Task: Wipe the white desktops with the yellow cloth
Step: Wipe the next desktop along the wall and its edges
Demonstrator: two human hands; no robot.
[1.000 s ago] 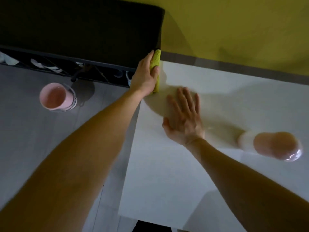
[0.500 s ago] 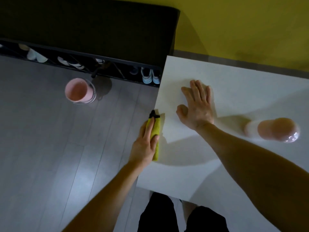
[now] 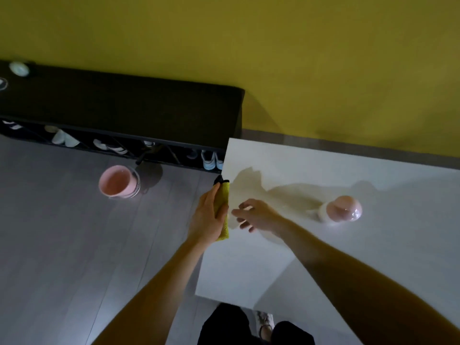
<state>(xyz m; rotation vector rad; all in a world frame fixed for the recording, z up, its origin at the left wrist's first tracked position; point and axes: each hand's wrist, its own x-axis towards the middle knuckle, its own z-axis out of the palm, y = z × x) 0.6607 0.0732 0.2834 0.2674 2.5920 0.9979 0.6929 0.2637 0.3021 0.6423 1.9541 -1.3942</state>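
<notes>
Head view: the left hand (image 3: pixel 208 219) grips the folded cloth (image 3: pixel 223 199). Its fingers lie along the cloth's outer side and the thumb curls over the near side, holding the cloth against the left edge of the desk (image 3: pixel 249 267). A black tag (image 3: pixel 220 180) sticks out of the cloth beyond the fingertips. Just right of this grip, the right hand (image 3: pixel 258 216) is over the desk with its fingers loosely spread, holding nothing; whether it touches the top cannot be told. Further right of the grip, well apart, a pink container (image 3: pixel 343 209) stands on the desk. Left of the grip a pink bucket (image 3: pixel 118 181) sits on the grey floor (image 3: pixel 62 232). Beyond it is a black rack (image 3: pixel 124 113) holding shoes (image 3: pixel 211 161), against the yellow wall (image 3: pixel 273 58).
</notes>
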